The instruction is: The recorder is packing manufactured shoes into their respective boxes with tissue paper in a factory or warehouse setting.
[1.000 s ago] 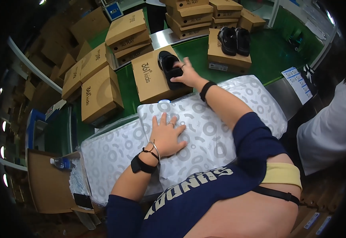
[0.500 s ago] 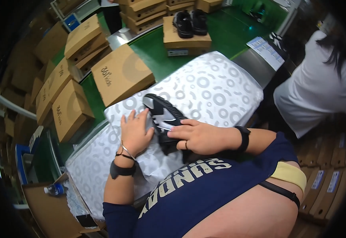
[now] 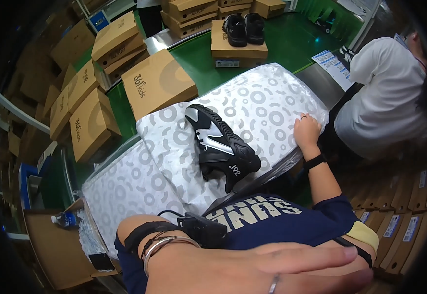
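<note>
A black sneaker with silver panels (image 3: 218, 142) lies on its side on a stack of white sheets patterned with grey rings (image 3: 267, 103). Its toe points to the far left and its heel is towards me. Neither hand touches the shoe. My left hand (image 3: 287, 267) is raised large and close in the foreground, fingers stretched and nothing in it. A black box-shaped device (image 3: 203, 230) is strapped at that wrist, beside bracelets. My right hand (image 3: 307, 132) rests at the right edge of the sheet stack, fingers curled, fingertips hidden.
Brown shoe boxes (image 3: 157, 83) stand left and behind on the green table (image 3: 292, 36). A pair of black shoes (image 3: 244, 29) sits on a box at the back. A person in white (image 3: 385, 93) is close on the right. A water bottle (image 3: 65, 219) lies lower left.
Both hands have left the shoe. My left hand has come up close to the camera; my right has moved right to the stack's edge. The shoe now lies uncovered by hands.
</note>
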A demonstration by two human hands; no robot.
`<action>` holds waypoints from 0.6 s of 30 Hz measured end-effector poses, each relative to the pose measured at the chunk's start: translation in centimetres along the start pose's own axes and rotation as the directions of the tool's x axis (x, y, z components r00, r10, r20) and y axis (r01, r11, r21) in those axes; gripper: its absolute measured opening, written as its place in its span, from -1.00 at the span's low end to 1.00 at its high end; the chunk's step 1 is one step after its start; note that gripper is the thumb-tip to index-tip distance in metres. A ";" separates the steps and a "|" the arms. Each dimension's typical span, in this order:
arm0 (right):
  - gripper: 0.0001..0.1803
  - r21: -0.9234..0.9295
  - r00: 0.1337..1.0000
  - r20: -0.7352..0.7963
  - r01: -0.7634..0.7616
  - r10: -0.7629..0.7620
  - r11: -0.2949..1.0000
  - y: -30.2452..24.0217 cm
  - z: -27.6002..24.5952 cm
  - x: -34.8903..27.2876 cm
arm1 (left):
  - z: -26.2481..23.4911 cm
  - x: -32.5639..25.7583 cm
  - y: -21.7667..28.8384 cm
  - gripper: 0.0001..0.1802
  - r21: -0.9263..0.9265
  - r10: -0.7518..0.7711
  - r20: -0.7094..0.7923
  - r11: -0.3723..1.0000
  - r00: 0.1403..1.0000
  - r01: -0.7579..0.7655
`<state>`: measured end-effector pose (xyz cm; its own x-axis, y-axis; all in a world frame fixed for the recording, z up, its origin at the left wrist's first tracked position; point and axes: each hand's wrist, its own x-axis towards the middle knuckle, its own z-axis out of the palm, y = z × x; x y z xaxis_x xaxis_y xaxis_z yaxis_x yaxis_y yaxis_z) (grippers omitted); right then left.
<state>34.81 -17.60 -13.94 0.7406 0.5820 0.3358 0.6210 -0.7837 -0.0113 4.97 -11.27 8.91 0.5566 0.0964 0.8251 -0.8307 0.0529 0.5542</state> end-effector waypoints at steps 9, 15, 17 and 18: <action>-0.69 -0.018 0.994 0.101 -0.042 0.044 0.999 -0.8 -1.2 0.4 | -2.6 -0.4 2.0 -0.54 0.378 0.227 0.042 0.898 0.973 -0.225; -0.70 0.029 0.998 0.006 -0.056 0.056 0.998 -0.3 -0.7 0.3 | -3.5 -2.1 4.0 -0.57 0.094 0.031 0.166 0.995 0.986 -0.047; -0.71 0.043 0.997 0.026 -0.069 0.068 0.997 -0.3 -0.8 0.3 | -4.7 -2.7 2.2 -0.51 -0.085 -0.082 0.182 0.992 0.980 0.099; -0.72 0.066 0.996 0.045 -0.080 0.077 0.995 -0.2 -0.8 0.3 | -3.3 -2.0 0.9 -0.65 0.161 0.268 0.019 0.950 0.963 -0.267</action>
<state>34.75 -17.46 -13.08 0.7972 0.5287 0.2913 0.5751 -0.8119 -0.1001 3.03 -8.15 7.38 0.3139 0.0881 0.9454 -0.9364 -0.1358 0.3236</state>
